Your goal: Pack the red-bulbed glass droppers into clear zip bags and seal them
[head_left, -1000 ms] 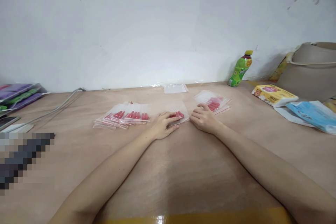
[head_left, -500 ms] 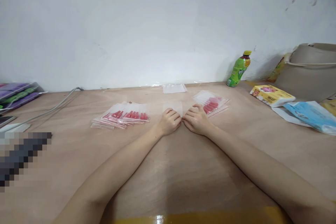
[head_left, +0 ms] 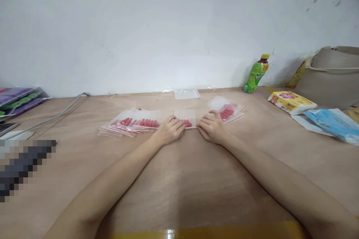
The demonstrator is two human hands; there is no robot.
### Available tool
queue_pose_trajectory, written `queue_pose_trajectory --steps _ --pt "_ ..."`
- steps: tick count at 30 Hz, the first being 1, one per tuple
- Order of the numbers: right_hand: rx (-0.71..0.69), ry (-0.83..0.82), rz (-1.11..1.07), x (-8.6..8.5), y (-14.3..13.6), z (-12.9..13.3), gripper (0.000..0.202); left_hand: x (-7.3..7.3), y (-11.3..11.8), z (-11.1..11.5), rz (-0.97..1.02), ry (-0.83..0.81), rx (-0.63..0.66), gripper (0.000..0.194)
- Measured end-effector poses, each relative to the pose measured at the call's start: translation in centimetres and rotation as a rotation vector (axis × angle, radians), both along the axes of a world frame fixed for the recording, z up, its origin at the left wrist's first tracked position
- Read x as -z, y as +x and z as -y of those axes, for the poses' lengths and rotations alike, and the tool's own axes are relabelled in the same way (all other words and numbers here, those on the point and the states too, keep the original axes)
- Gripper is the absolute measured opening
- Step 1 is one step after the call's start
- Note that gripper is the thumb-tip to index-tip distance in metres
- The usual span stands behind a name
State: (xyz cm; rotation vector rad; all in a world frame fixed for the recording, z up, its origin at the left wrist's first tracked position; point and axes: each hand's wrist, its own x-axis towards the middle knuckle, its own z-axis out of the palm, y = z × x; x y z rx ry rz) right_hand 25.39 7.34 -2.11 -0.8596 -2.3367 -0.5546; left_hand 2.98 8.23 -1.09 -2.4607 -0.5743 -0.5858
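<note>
A small clear zip bag (head_left: pixel 185 114) lies flat on the table with several red pieces (head_left: pixel 186 123) inside. At its lower left edge is my left hand (head_left: pixel 171 130), its fingers closed on the bag. My right hand (head_left: pixel 212 127) pinches the lower right corner; both sets of fingertips are partly hidden. Left of my left hand spreads a stack of similar bags (head_left: pixel 122 121) holding red pieces. Another pile of bags (head_left: pixel 224 106) with red pieces lies just behind my right hand.
Flat bags (head_left: pixel 187 94) lie by the wall. A green bottle (head_left: pixel 255 74), yellow tissue pack (head_left: pixel 291 101), blue packet (head_left: pixel 333 121) and beige bag (head_left: pixel 331 78) stand or lie at the right. On the left are purple and green packets (head_left: pixel 21 101), a grey cable (head_left: pixel 63 110) and a phone (head_left: pixel 8 129).
My left hand has slid left along the bag's lower edge, uncovering the red pieces inside. My right hand has barely moved.
</note>
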Motion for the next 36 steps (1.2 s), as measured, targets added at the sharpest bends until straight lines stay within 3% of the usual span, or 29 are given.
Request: queue_pose_trajectory --steps 7,17,22,25,27,30,32,36 --pt "-0.012 0.038 -0.015 -0.1 0.0 0.0 0.020 -0.5 -2.8 0.8 0.005 0.009 -0.034 0.022" --pt "-0.002 0.030 -0.018 -0.1 -0.1 0.1 0.020 -0.5 -2.9 1.0 0.074 -0.086 -0.088 0.028" --pt "-0.011 -0.102 -0.012 -0.4 0.4 0.2 0.022 -0.3 -2.7 1.6 0.151 -0.211 -0.099 0.016" --pt "0.143 -0.161 -0.025 -0.8 1.4 0.1 0.044 -0.4 -2.1 1.7 0.229 -0.299 -0.120 0.013" --pt "0.400 -0.154 -0.067 -1.0 2.3 -0.1 0.053 -0.6 -1.8 1.4 0.278 -0.347 -0.139 0.015" --pt "0.719 -0.172 -0.070 -0.8 3.4 -0.5 0.048 -1.1 -2.1 0.9 0.300 -0.402 -0.165 0.019" --pt "0.762 -0.208 -0.026 -0.5 3.6 -0.6 0.047 -1.5 -3.0 0.6 0.270 -0.428 -0.175 0.018" --pt "0.681 -0.271 0.021 -0.3 2.7 -0.1 0.045 -2.1 -6.1 0.7 0.168 -0.445 -0.221 0.014"
